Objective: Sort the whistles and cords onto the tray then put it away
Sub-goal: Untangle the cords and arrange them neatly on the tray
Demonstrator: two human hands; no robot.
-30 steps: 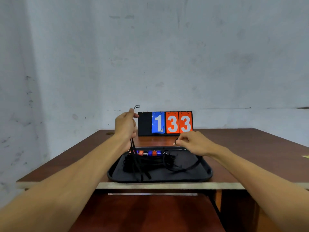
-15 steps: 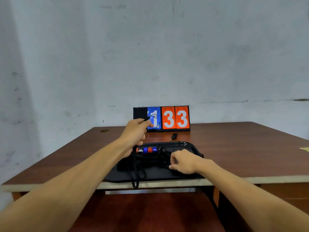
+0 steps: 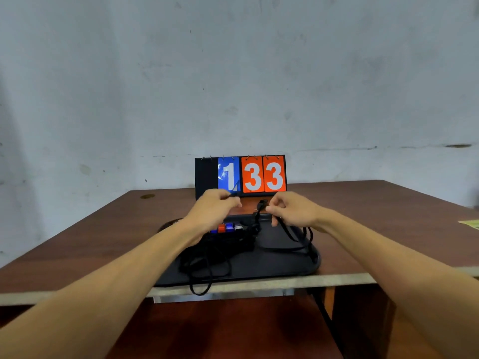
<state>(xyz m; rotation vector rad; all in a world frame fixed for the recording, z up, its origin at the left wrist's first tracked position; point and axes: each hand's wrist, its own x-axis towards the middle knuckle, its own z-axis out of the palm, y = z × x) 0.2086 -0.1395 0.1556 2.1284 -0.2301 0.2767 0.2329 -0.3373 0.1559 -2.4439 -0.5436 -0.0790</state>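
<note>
Pinching a black cord (image 3: 260, 207) above the far rim of the tray (image 3: 280, 268), the right hand (image 3: 295, 209) has its fingers clamped on it. The left hand (image 3: 212, 211), beside it, grips a second cord (image 3: 234, 189). Coloured whistles (image 3: 226, 227) lie on the tray behind the cord pile (image 3: 223, 246).

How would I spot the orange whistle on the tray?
Find the black tray at the near edge of the brown table. Along its far side, below the left hand, sits a short row of small whistles. It is the only orange one, with blue ones either side.
</note>
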